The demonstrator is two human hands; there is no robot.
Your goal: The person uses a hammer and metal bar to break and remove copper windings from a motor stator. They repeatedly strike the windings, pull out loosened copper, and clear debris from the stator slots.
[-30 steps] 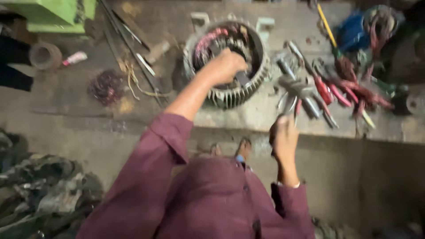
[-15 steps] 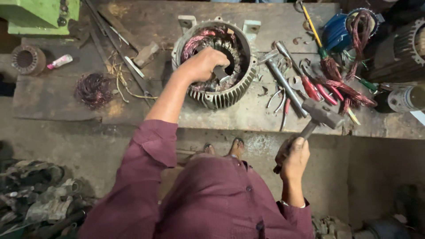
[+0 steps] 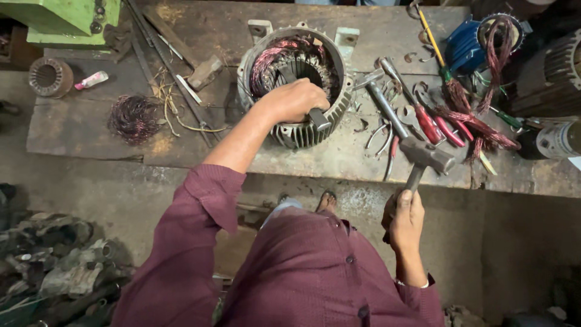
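Right now left hand (image 3: 295, 100) is curled tight round a short dark metal chisel-like bar (image 3: 317, 117), fingers wrapped, bar tip poking out low right over the rim of the motor stator (image 3: 295, 85). Stator is a round ribbed grey cast housing, finned outside, copper-red windings packed round the inner bore, two mounting lugs at the far side; it sits upright, open end up, on the worktop (image 3: 339, 151), near the middle. Left arm reaches forward and up from a maroon sleeve rolled past the elbow, forearm bare, wrist bent down onto the stator's near rim. Right hand (image 3: 405, 219) is clenched on the handle of a hammer (image 3: 423, 158), fist low by the worktop's front edge, hammer held upright, blocky steel head raised just above the edge, well apart from the stator. Right forearm angled up from the torso, cuff at the wrist. Worktop is rough, stained, greasy wood. Right of the stator: loose steel pliers and wrenches (image 3: 387, 115), red-handled screwdrivers (image 3: 439, 127), tangles of stripped copper wire (image 3: 478, 124), a blue coil (image 3: 469, 45). Left of it: a dark wire clump (image 3: 132, 117), flat metal strips (image 3: 163, 54), a small rusty ring-shaped stator (image 3: 49, 76), a green machine body (image 3: 60, 18) at the corner.
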